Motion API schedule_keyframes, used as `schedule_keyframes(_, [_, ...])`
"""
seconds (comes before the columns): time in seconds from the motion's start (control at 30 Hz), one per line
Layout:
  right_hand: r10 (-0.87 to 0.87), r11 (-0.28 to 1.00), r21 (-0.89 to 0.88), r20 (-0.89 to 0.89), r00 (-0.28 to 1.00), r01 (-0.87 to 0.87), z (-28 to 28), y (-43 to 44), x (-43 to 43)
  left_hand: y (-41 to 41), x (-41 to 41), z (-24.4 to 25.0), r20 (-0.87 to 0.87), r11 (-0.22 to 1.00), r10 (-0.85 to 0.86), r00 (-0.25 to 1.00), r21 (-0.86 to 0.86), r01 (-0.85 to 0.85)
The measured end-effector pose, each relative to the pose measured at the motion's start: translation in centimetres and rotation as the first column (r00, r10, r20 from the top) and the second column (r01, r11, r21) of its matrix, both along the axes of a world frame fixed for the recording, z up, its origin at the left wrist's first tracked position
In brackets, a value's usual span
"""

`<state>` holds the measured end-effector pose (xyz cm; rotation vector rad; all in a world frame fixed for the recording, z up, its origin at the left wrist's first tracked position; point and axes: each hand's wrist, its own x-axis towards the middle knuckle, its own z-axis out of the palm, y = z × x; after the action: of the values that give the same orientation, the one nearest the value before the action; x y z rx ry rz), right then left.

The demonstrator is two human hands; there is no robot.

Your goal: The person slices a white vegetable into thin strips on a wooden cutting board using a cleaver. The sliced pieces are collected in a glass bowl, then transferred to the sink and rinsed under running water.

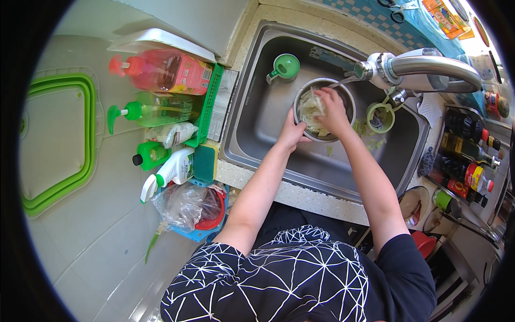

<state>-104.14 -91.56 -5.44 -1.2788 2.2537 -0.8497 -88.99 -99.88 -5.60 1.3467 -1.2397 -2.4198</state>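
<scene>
My left hand grips the near left rim of a round stainless steel bowl that is in the sink. Pale cut vegetable strips lie in the bowl. Inside it, my right hand has its fingers curled around some of the strips, which look slightly blurred. Water from the faucet runs into the bowl at its far edge. The bottom of the bowl and part of the strips are hidden by my hands.
The stainless steel sink also holds a green cup, a light green strainer and leafy scraps. Left of it stand pump bottles, a spray bottle and a sponge. Sauce bottles crowd the right side.
</scene>
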Motion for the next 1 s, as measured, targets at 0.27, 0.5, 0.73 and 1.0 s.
schedule_keyframes(0.27, [-0.274,0.865,0.421,-0.057,0.960,0.271,-0.6,0.9,2.8,1.3,-0.9,-0.1,-0.051,0.997,0.039,0.998,0.064,-0.035])
schedule_keyframes(0.5, [-0.493,0.863,-0.077,0.080,0.866,0.499,-4.7,-0.2,1.4,2.1,-1.1,-0.2,-0.071,0.990,0.140,0.988,0.036,-0.138])
schedule_keyframes(0.73, [-0.268,0.961,0.049,-0.072,0.961,0.271,0.9,0.0,3.0,1.6,-0.8,-0.3,-0.079,0.998,0.056,0.995,-0.004,-0.057])
schedule_keyframes(1.0, [-0.408,0.912,0.013,0.113,0.906,0.409,-4.3,-1.6,1.3,2.2,-0.9,-0.3,-0.050,1.000,-0.001,0.999,-0.028,0.000])
